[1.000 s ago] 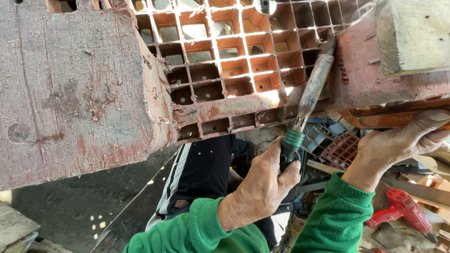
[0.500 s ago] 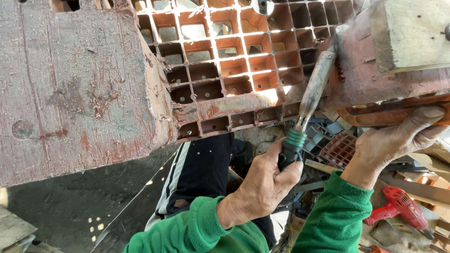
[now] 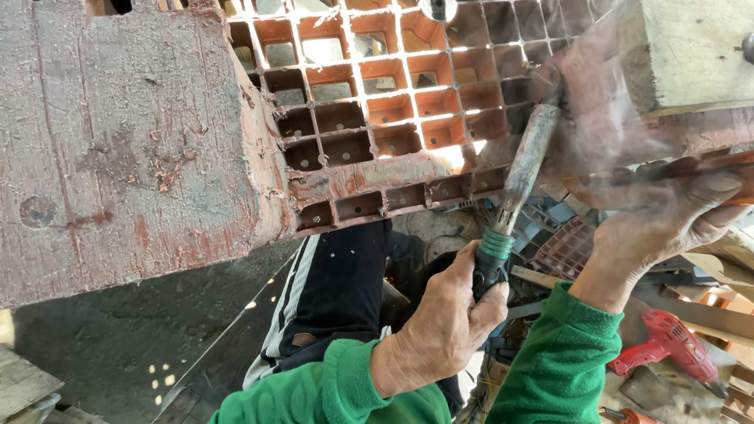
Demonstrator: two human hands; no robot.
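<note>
The left hand is wrapped tight around the dark handle of a hammer, its grip clamped just below a green band on the shaft. The hammer stands nearly upright, tilted a little to the right, and its head is up against the underside of a red plastic grid crate, at the crate's right part; the head itself is blurred, so whether it touches cannot be told. The right hand lies open-fingered along the lower edge of a reddish wooden board to the right of the hammer, fingers pressed flat against it, its grip closed on nothing. Both arms wear green sleeves.

The crate is joined on its left to a broad, worn wooden slab with patches of red paint. A pale wooden block sits on the board at the upper right. Below, the person's dark trousers with white side stripes show between the arms. At the lower right a red power drill lies among plastic and wooden scraps on the ground, well apart from both hands.
</note>
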